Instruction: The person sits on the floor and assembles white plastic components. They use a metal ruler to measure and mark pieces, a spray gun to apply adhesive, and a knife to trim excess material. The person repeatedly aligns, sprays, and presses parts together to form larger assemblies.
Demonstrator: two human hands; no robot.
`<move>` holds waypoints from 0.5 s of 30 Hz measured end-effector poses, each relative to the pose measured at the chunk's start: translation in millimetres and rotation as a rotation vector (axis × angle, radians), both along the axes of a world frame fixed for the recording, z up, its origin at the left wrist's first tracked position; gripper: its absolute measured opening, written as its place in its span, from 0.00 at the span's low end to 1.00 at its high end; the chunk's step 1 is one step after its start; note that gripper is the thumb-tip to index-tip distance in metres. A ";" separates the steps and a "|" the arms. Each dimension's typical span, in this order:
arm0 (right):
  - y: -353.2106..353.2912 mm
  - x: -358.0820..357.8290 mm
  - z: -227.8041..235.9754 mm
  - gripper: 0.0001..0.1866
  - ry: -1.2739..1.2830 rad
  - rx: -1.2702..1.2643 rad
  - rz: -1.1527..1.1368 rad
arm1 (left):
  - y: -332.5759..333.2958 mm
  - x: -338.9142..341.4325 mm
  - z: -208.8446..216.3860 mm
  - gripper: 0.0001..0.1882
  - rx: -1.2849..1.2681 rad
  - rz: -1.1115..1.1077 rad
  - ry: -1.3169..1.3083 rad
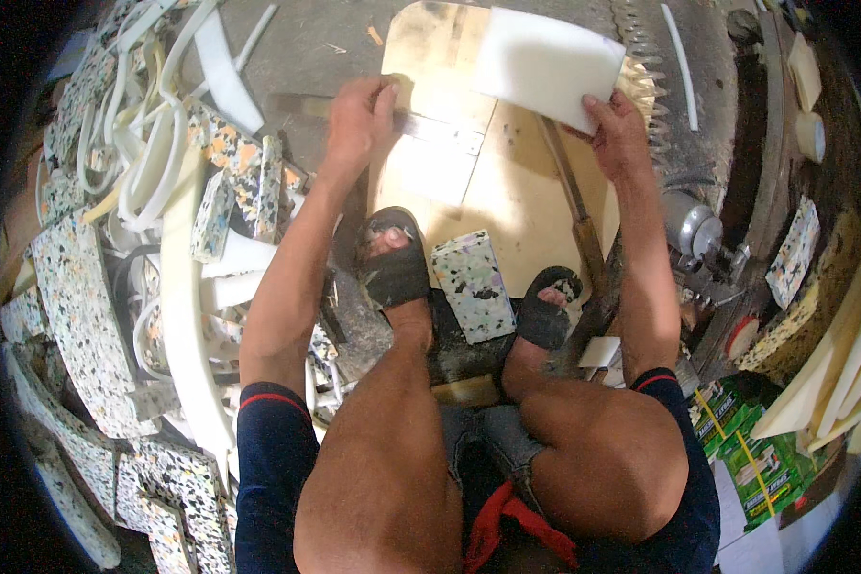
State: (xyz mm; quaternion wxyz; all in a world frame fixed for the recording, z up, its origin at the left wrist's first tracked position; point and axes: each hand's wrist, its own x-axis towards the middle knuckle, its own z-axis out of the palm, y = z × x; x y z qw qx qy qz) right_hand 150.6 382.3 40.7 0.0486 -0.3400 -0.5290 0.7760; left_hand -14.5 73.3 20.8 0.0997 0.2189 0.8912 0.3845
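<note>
My right hand (620, 132) pinches the near right corner of a white foam sheet (550, 62), which tilts over the far right part of a pale plywood board (517, 210). At the board's left edge, my left hand (362, 120) is closed around a long flat strip (440, 132). The strip looks shiny to the right of the fist and dark brown to the left; its kind is unclear. A long knife (566, 177) with a wooden handle lies on the board, below the sheet. Between my feet rests a speckled foam block (474, 287).
White foam offcuts (167, 124) and speckled foam slabs (86, 306) pile up on the left. A toothed metal edge (646, 96) borders the board's far right. Further right are a round metal part (691, 225), green packets (751, 450) and cream foam strips (837, 383).
</note>
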 end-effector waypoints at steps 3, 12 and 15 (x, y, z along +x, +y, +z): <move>-35.5 7.2 -15.4 0.23 0.018 -0.069 0.007 | -1.1 1.2 8.4 0.16 0.055 0.124 -0.340; -72.0 5.9 -23.5 0.20 -0.107 -0.019 -0.019 | 4.2 1.5 9.0 0.19 -0.047 -0.056 -0.280; -74.5 3.1 -23.2 0.20 -0.083 -0.030 -0.026 | 7.5 -2.0 7.8 0.19 -0.051 -0.071 -0.373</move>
